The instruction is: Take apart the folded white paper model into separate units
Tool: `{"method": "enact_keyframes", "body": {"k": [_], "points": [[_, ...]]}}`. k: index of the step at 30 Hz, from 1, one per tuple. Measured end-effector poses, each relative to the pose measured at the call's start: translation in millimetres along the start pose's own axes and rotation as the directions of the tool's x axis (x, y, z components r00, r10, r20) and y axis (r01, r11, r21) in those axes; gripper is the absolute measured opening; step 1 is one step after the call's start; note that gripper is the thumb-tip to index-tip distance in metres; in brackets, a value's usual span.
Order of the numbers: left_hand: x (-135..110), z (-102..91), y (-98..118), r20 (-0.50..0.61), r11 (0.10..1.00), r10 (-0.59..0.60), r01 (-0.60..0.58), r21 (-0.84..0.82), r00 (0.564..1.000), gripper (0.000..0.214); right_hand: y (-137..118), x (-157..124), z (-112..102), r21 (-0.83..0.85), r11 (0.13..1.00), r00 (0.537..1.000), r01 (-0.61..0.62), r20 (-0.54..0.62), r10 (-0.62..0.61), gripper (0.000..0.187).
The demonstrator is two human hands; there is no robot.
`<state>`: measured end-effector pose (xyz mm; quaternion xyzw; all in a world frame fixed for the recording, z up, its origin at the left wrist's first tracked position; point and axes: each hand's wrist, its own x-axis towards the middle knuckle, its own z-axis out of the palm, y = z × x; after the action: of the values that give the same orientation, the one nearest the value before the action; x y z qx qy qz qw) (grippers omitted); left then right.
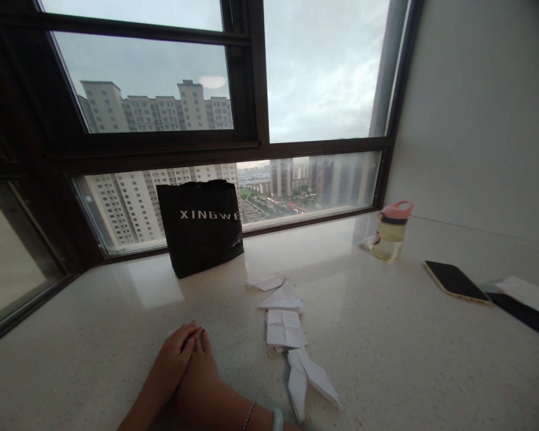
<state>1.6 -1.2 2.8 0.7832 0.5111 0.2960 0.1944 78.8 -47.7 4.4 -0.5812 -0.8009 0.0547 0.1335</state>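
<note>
on our right wrist (262,413) we wear a thin bracelet (250,414) of small beads or links, too fine to tell which, and right of it a smooth, thicker, pale green bangle (277,420). our fingers (178,340) are slender, with dark reddish nails (202,331).

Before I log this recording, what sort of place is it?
Probably a window nook in a high-rise room, perhaps a home: a white, speckled, stone-like surface runs up to dark-framed glass windows, with tall pale buildings outside, seen from high up.
</note>
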Motion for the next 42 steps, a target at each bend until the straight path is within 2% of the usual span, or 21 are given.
{"method": "enact_keyframes", "body": {"k": [6, 10, 13, 15, 17, 20, 24, 27, 29, 32, 34, 38, 42], "points": [[-3, -1.0, 6, -0.021, 0.999, -0.034, 0.033, -0.039, 0.999, 0.044, 3, -3, -8, 0.049, 0.998, 0.999, 0.039, 0.032, -0.040, 0.066], [-5, -4.6, 13, -0.087, 0.997, -0.052, 0.047, -0.060, 0.995, 0.046, 12, -5, -12, 0.054, 0.986, 0.987, 0.155, -0.038, -0.153, 0.067], [-4, -6.5, 17, -0.152, 0.998, -0.056, 0.053, -0.025, 0.987, 0.050, 24, -3, -28, 0.044, 0.972, 0.973, 0.231, 0.012, -0.232, 0.048], [-4, -6.7, 19, -0.184, 0.998, -0.061, 0.062, 0.000, 0.981, 0.051, 36, 0, -45, 0.044, 0.977, 0.977, 0.207, 0.041, -0.208, 0.030], [-5, -5.8, 21, -0.193, 0.997, -0.064, 0.070, 0.021, 0.979, 0.051, 55, 3, -65, 0.031, 0.988, 0.989, 0.149, -0.016, -0.148, 0.030], [-9, -1.5, 27, -0.152, 0.999, -0.033, 0.039, 0.032, 0.988, 0.046, 101, 4, -93, 0.007, 1.000, 0.989, -0.011, -0.144, 0.011, 0.033], [-18, 9.7, 50, -0.015, 0.988, 0.151, -0.151, 0.004, 0.988, 0.039, 181, -9, -112, -0.018, 0.984, 0.972, -0.175, -0.164, 0.169, 0.033], [-29, 20.6, 82, 0.119, 0.942, 0.336, -0.336, -0.027, 0.934, 0.040, 226, -25, -108, -0.029, 0.969, 0.961, -0.245, -0.137, 0.239, 0.040], [-38, 29.7, 106, 0.238, 0.901, 0.429, -0.431, -0.046, 0.872, 0.048, 241, -33, -98, -0.033, 0.964, 0.961, -0.262, -0.102, 0.258, 0.041], [-50, 48.9, 138, 0.370, 0.845, 0.516, -0.531, -0.069, 0.773, 0.074, 241, -36, -81, -0.045, 0.956, 0.955, -0.290, -0.087, 0.285, 0.041], [-53, 64.5, 148, 0.378, 0.822, 0.543, -0.566, -0.060, 0.750, 0.083, 233, -33, -70, -0.056, 0.947, 0.946, -0.315, -0.102, 0.309, 0.041], [-45, 84.8, 145, 0.301, 0.840, 0.491, -0.535, 0.084, 0.818, 0.074, 216, -26, -57, -0.062, 0.930, 0.925, -0.363, -0.144, 0.352, 0.039], [-34, 73.3, 123, 0.226, 0.885, 0.365, -0.412, 0.216, 0.903, 0.065, 207, -27, -55, -0.040, 0.916, 0.903, -0.400, -0.190, 0.386, 0.038]]}}
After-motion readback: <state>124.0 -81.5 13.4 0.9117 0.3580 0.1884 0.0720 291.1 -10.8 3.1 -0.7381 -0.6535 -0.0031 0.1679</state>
